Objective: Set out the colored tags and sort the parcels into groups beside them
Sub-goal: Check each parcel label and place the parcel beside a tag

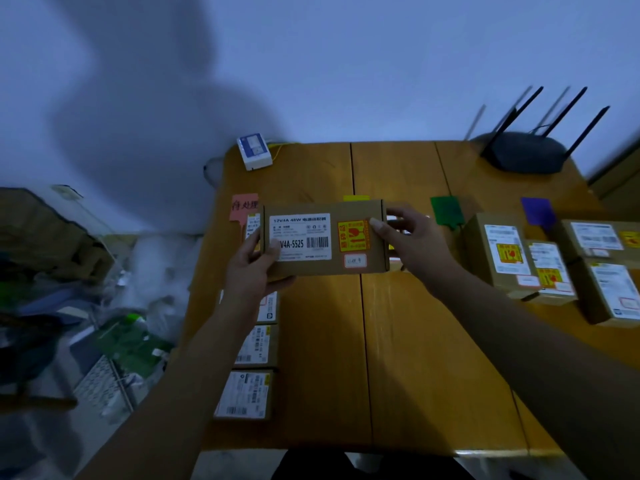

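Note:
I hold a flat brown parcel (323,237) with a white label and an orange sticker above the table's middle. My left hand (254,271) grips its left end and my right hand (412,240) pinches its right end. On the wooden table (408,341) lie a pink tag (244,206), a yellow tag (356,198) mostly hidden behind the parcel, a green tag (446,211) and a purple tag (538,211). A column of parcels (256,348) runs below the pink tag. More parcels (498,254) stand below the green and purple tags.
A black router (523,152) with antennas sits at the far right corner. A small white box (254,150) stands at the far left corner. Cluttered bags and plastic (104,306) fill the floor left of the table.

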`<state>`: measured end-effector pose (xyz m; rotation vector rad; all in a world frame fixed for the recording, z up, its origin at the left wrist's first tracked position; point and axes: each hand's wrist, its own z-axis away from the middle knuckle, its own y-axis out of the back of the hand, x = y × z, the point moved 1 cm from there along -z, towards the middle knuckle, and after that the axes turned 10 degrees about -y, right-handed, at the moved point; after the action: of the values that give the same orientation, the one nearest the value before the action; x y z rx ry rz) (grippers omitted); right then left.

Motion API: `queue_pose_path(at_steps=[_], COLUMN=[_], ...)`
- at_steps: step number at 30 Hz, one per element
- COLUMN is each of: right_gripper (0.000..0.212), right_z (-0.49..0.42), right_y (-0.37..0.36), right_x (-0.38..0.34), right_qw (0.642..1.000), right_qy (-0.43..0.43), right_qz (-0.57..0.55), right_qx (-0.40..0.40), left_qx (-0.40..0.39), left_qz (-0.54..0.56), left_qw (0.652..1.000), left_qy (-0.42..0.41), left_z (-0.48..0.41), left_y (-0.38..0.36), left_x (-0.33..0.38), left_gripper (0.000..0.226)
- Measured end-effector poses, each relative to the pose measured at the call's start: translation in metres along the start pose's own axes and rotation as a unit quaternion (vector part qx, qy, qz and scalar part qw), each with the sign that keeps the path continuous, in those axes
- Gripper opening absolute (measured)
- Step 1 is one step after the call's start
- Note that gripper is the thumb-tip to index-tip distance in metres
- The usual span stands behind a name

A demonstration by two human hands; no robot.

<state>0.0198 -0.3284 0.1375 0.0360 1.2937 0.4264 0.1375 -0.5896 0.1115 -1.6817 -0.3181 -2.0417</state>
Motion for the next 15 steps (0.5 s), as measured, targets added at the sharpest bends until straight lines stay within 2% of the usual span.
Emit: queue_pose_path(at_steps=[5, 10, 15], right_gripper=[0.028, 0.047, 0.039], right_z=[0.008, 0.016, 0.022], right_y=[0.001, 0.004, 0.007], right_x=[0.023, 0.04, 0.05], right_qw=[0.998, 0.996, 0.995], right_qy=[-0.063, -0.091, -0.1], right_qz=[0.008, 0.012, 0.011], right_qx=[-0.017, -0.012, 0.009], left_qx=[-0.015, -0.043, -0.054], left_qz=[-0.131, -0.179, -0.219], left_qw=[0.991, 0.983, 0.974], left_qy=[0.018, 0.016, 0.024], left_z=[0.01, 0.011, 0.008], left_y=[0.0, 0.001, -0.001], left_x=[-0.018, -0.025, -0.035], left_gripper=[0.048, 0.052, 0.052])
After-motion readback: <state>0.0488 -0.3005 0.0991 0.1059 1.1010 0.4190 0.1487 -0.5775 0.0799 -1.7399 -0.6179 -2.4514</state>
